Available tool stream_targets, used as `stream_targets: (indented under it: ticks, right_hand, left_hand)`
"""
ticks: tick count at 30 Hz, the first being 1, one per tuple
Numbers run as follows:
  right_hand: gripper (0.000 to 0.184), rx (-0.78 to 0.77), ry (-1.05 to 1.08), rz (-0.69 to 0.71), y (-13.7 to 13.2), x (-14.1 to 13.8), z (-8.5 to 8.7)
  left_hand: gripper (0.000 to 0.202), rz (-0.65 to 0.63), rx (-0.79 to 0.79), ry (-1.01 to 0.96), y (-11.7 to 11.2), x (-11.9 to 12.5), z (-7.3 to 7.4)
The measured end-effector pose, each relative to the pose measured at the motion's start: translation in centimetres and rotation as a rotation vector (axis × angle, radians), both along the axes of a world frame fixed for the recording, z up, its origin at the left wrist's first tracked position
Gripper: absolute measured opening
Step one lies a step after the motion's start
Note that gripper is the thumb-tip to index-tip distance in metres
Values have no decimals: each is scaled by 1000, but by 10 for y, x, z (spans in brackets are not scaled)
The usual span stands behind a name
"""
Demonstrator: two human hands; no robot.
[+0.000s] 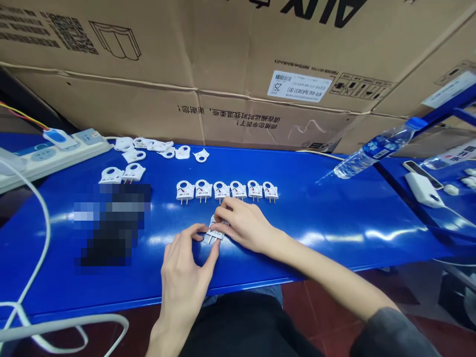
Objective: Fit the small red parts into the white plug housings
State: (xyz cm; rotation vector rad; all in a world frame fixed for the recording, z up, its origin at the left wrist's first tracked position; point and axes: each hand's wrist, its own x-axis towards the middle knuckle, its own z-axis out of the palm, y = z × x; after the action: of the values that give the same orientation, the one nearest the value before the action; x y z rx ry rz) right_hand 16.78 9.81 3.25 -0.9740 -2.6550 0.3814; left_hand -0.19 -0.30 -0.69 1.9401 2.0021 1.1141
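Observation:
A white two-pin plug [214, 234] with a ring-shaped top is between my hands, close to the near edge of the blue table, its metal pins pointing toward me. The fingers of my right hand [243, 223] are closed on its upper part and hide much of it. My left hand [189, 258] curls around the plug's left side and lower end, thumb near the pins and index fingertip at its edge; whether it grips firmly I cannot make out. Just beyond, several similar plugs [203, 190] lie in a row, pins toward me.
Loose white ring-topped pieces [152, 145] lie at the back left, with two more plugs [111, 175] nearer. A power strip [48, 157] and white cable [40, 258] occupy the left. A large carton [230, 69] stands behind. At right is a water bottle [375, 148].

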Motion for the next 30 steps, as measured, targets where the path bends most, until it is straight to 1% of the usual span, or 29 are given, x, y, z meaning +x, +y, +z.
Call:
stream_targets:
  ticks: [4,11,17,23,27,30]
  right_hand:
    - [22,-32,13,-7,0,2,2]
    - [16,-69,43,12,-2,3,5]
    - [18,-72,60,23,-2,4,2]
    - [19,-79,70,22,-2,5,4]
    - [23,-38,54,13,-5,7,9]
    - [23,24,19,-1,-20,13,7]
  left_hand:
    - [33,2,-8,-2,0,-1,-1]
    - [29,-23,22,23,0,-2,-1]
    - [25,-34,42,37,0,-2,3]
    - [14,-69,55,99,1,3,11]
    - [12,-29,61,223,-4,-5,15]
    - [16,50,34,308,-8,-19,19]
